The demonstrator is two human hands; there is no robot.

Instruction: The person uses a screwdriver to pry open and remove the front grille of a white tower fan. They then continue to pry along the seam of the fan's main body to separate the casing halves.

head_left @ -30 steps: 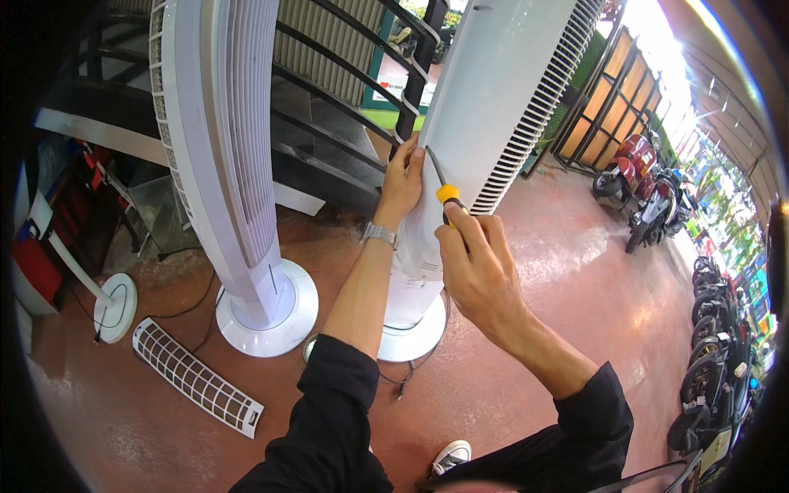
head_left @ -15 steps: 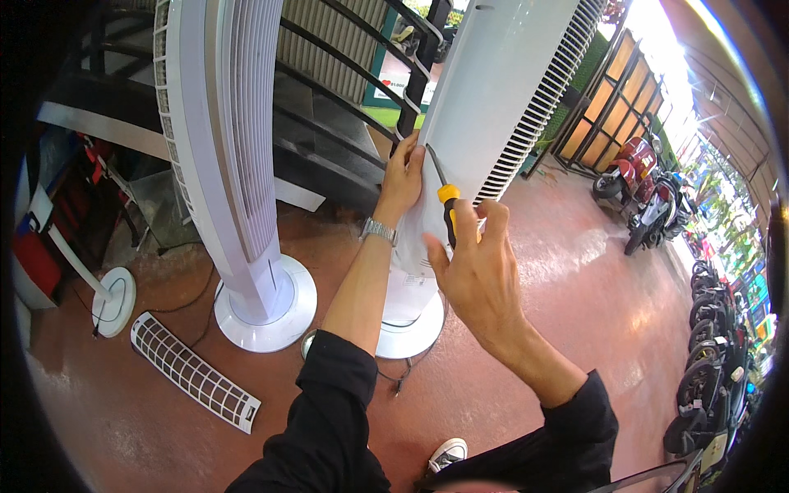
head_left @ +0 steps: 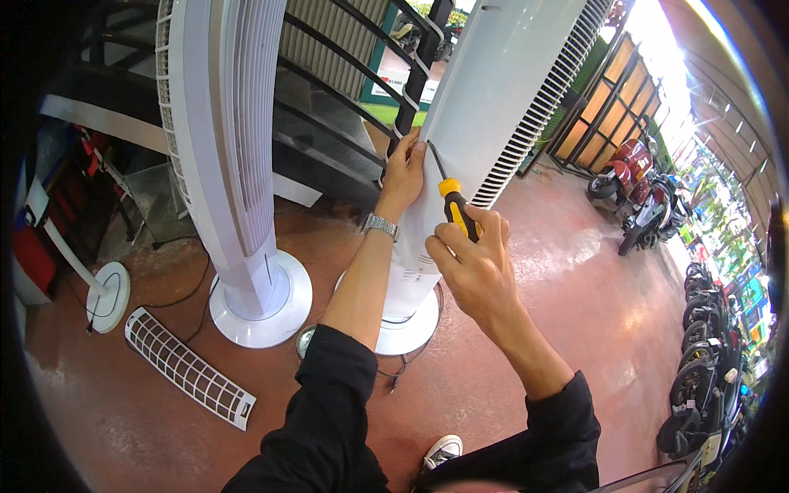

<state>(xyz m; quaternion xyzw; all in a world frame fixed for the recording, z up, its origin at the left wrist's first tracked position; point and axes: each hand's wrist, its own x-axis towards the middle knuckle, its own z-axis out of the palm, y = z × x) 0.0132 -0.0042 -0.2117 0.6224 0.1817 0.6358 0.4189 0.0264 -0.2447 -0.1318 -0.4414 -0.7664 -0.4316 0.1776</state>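
A white tower fan [head_left: 485,90] stands tilted in front of me on a round base. My left hand [head_left: 403,179] grips its left edge, thumb on the housing and fingers reaching round behind. In my right hand [head_left: 477,267] is a screwdriver [head_left: 454,204] with a yellow and black handle, the fingers closed around the handle's end. Its metal shaft points up and left, and the tip meets the fan's edge close to my left thumb. Whether a screw sits under the tip is too small to tell.
A second tower fan [head_left: 242,148] stands to the left. Beside it a white grille panel [head_left: 189,366] lies on the reddish floor, near a smaller white stand [head_left: 108,296]. Dark railings [head_left: 345,90] rise behind. Parked motorcycles [head_left: 633,185] line the right side. A power cord [head_left: 397,374] trails by the base.
My right hand has closed its fingers around the screwdriver's handle, where they were looser and more spread before. The tip and my left hand keep nearly the same place on the fan.
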